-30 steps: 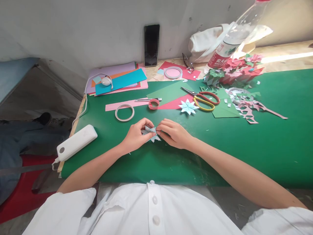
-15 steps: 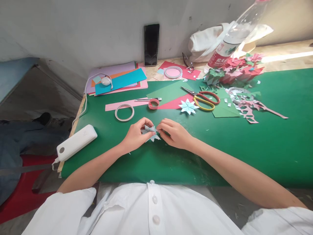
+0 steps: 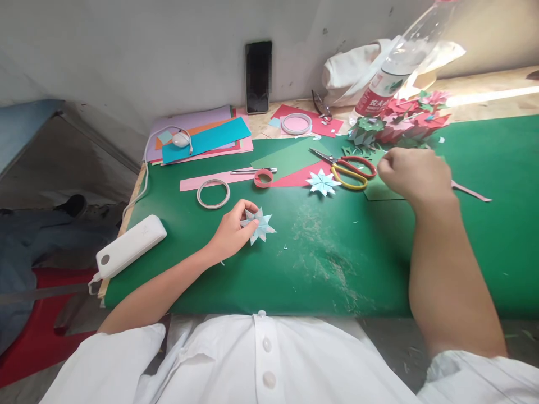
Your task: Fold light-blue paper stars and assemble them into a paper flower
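Between the thumb and fingers of my left hand [image 3: 233, 229] is a pale blue paper star [image 3: 261, 225], its points spread out and its face turned up. My right hand [image 3: 415, 171] is lifted over the right side of the table, its back toward me and its fingers curled in. What those fingers hold, if anything, is hidden. Under and behind that hand lie green paper [image 3: 381, 192] and a pink paper cutout strip [image 3: 471, 192]. A second pale blue paper star [image 3: 322, 183] rests beside the scissors [image 3: 349, 175] with red and yellow handles.
Tape rolls [image 3: 213, 194], a small red tape roll [image 3: 263, 178] and a craft knife [image 3: 252, 171] lie ahead. Coloured sheets [image 3: 206, 140] are stacked at the back left near a phone [image 3: 258, 77]. A white power bank [image 3: 131, 247], a bottle [image 3: 389, 84] and paper flowers [image 3: 415, 120] stand around.
My right hand has left the star and swung right, over the paper scraps. The star in my left hand now shows its whole face.
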{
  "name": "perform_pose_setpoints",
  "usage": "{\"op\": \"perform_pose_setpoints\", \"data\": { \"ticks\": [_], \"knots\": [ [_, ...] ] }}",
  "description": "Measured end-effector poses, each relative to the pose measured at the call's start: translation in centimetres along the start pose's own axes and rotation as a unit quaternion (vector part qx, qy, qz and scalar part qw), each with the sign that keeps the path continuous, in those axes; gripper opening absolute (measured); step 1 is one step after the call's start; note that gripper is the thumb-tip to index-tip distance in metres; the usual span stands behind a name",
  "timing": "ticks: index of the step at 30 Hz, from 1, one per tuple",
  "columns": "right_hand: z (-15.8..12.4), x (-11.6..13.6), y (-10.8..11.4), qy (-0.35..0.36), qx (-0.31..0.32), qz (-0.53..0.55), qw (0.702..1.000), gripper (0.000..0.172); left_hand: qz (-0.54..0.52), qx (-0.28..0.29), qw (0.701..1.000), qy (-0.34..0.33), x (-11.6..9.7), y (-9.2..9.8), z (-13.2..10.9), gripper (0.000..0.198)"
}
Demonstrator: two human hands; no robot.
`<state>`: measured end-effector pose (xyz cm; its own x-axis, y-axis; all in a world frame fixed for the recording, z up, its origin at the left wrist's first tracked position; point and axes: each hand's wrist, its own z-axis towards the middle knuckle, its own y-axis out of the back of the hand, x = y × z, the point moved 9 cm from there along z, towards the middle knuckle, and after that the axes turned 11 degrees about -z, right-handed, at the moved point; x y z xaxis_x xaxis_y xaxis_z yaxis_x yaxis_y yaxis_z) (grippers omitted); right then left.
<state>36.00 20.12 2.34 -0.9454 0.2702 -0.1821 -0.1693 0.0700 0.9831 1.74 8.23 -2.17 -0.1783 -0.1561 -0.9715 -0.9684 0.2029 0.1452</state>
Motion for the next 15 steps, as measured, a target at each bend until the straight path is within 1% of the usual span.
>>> {"op": "perform_pose_setpoints", "data": {
  "ticks": [1, 3, 6, 11, 15],
  "knots": [
    [0.3, -1.3, -0.5, -0.035, 0.028, -0.008, 0.999, 0.034, -0.004, -0.001, 1.000, 0.000, 0.0, 0.0, 0.0, 0.016],
    [0.7, -3.2, -1.2, -0.078, 0.057, -0.016, 0.995, 0.036, -0.014, -0.003, 1.000, -0.001, -0.1, 0.0, 0.0, 0.017],
    [1.4, -4.8, -1.8, -0.107, 0.061, -0.021, 0.992, 0.039, -0.024, -0.004, 1.000, -0.002, -0.2, 0.1, 0.0, 0.019],
    [2.5, -6.1, -2.6, -0.117, 0.051, -0.019, 0.992, 0.039, -0.021, 0.001, 1.000, -0.001, -0.1, 0.0, 0.0, 0.021],
    [2.9, -6.4, -2.8, -0.124, 0.031, -0.013, 0.992, 0.040, -0.018, 0.007, 1.000, 0.001, 0.1, -0.1, 0.1, 0.021]
  ]
}}
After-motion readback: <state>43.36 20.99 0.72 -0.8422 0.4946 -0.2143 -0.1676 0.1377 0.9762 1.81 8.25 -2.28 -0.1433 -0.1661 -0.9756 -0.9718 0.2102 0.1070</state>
